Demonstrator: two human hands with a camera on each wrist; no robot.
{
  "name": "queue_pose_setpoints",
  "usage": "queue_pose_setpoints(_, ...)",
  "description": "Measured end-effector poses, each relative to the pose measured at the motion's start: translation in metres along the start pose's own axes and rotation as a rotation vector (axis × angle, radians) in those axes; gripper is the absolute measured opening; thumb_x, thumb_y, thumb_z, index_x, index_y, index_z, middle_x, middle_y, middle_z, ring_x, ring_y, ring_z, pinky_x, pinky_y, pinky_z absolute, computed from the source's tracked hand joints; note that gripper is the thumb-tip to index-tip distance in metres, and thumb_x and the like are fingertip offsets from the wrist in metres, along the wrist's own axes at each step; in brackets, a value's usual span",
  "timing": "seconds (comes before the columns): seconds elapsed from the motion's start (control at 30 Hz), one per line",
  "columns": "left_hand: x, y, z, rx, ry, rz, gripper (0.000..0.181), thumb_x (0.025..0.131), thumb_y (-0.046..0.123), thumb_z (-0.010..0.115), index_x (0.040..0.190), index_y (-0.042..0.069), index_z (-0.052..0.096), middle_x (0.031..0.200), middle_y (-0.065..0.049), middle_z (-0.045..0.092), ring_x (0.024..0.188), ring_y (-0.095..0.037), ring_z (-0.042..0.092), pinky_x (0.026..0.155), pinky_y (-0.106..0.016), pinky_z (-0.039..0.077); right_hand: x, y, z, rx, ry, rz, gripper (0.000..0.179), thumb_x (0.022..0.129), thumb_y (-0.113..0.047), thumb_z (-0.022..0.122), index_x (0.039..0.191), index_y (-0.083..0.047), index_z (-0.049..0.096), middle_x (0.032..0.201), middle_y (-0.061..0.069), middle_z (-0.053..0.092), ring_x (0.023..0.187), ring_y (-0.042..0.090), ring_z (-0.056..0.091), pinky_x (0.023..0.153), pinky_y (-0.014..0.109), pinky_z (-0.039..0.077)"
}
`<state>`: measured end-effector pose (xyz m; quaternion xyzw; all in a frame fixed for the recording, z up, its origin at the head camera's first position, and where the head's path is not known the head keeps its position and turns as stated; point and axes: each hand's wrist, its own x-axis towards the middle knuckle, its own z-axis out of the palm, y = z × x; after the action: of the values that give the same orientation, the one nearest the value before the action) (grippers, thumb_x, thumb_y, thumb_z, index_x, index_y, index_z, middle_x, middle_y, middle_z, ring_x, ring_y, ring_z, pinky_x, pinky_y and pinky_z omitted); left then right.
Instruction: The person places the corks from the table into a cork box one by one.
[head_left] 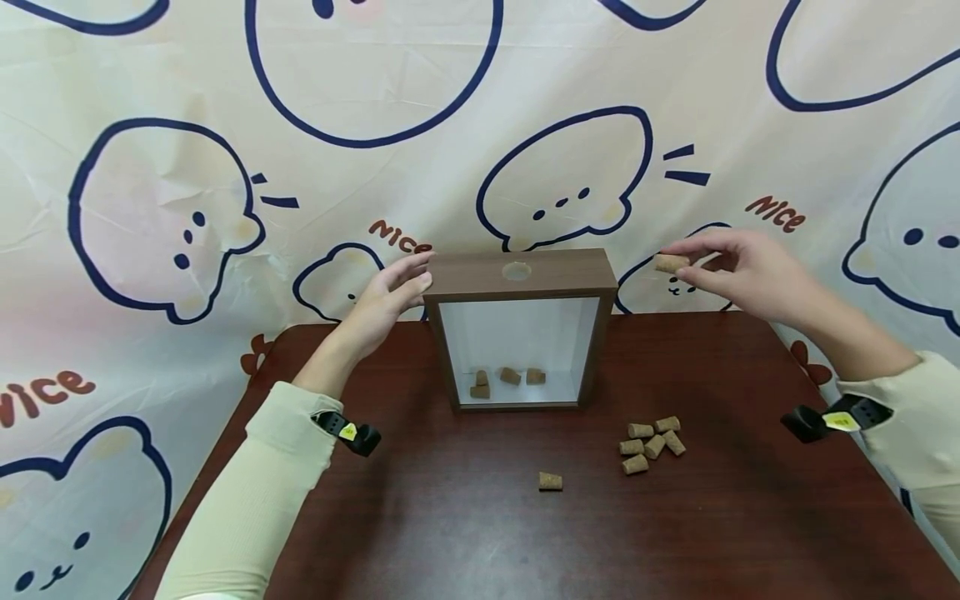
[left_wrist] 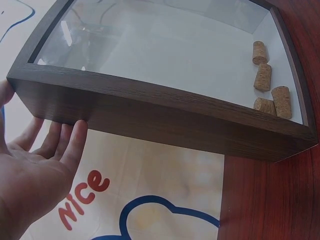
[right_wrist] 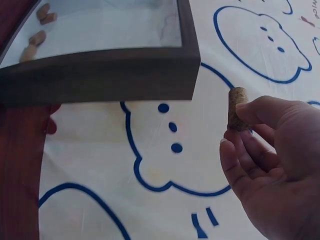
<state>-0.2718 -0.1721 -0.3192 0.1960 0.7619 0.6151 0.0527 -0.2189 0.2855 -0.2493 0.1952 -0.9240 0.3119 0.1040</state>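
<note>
"Right hand?"
"Pinching a cork, at the box's two o'clock. The left hand, fingers fairly straight, touches the box around ten."
"Which step?"
"Carrying, I'd judge; next calls for moving toward nine o'clock, over the round hole, though its fit is hard to tell."
"Others?"
"Four corks inside, a loose group at four, a lone cork near six."

Near the left edge of the tabletop, a long, pale cream left sleeve, finely textured, is worn with its cuff gathered at the wrist. A matching right sleeve is seen across the right edge. At the cuffs, a left wrist camera and a right wrist camera are fastened, both black, compact and marked with yellow labels.
</note>
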Motion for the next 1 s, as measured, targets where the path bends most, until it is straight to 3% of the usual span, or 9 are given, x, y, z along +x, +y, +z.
queue_pose_setpoints(0.23,0.000,0.000,-0.001,-0.002,0.006,-0.006,0.057,0.107,0.028,0.051,0.158,0.010,0.035,0.161,-0.010,0.034,0.145,-0.027,0.036,0.117,-0.050,0.033,0.022,-0.025,0.012,0.035,-0.041,-0.045,0.028,0.098,-0.015,0.070,0.126,-0.012,0.073,0.110,0.009,0.070,0.083,0.011,0.063,0.065,0.018,0.050)
queue_pose_setpoints(0.37,0.000,0.000,0.000,0.000,0.006,-0.011,0.057,0.107,0.028,0.052,0.158,0.011,0.035,0.161,-0.010,0.034,0.145,-0.027,0.036,0.117,-0.049,0.034,0.031,-0.034,0.021,0.064,-0.056,-0.114,0.032,0.098,-0.008,0.067,0.130,-0.009,0.070,0.109,0.011,0.070,0.087,0.009,0.063,0.073,0.014,0.051)
queue_pose_setpoints(0.53,0.000,0.001,0.001,-0.004,0.005,-0.013,0.056,0.107,0.028,0.052,0.158,0.011,0.036,0.161,-0.011,0.034,0.145,-0.027,0.036,0.117,-0.049,0.034,0.037,-0.040,0.030,0.109,-0.080,-0.171,0.036,0.101,-0.006,0.061,0.136,-0.013,0.066,0.112,0.010,0.069,0.094,0.011,0.061,0.074,0.018,0.050)
queue_pose_setpoints(0.83,0.000,0.000,0.001,0.003,0.006,-0.011,0.056,0.107,0.028,0.052,0.158,0.011,0.036,0.161,-0.010,0.034,0.144,-0.028,0.037,0.117,-0.049,0.034,0.042,-0.045,0.037,0.130,-0.050,-0.145,0.034,0.100,-0.011,0.064,0.134,-0.009,0.064,0.113,0.010,0.069,0.096,0.013,0.062,0.078,0.018,0.049)
queue_pose_setpoints(1.0,0.000,0.000,0.001,0.004,0.006,-0.008,0.056,0.107,0.028,0.051,0.158,0.011,0.035,0.161,-0.010,0.034,0.144,-0.028,0.036,0.117,-0.050,0.033,0.048,-0.050,0.043,0.178,-0.021,-0.086,0.038,0.098,-0.016,0.069,0.135,-0.010,0.063,0.118,0.009,0.069,0.102,0.017,0.063,0.080,0.019,0.048)
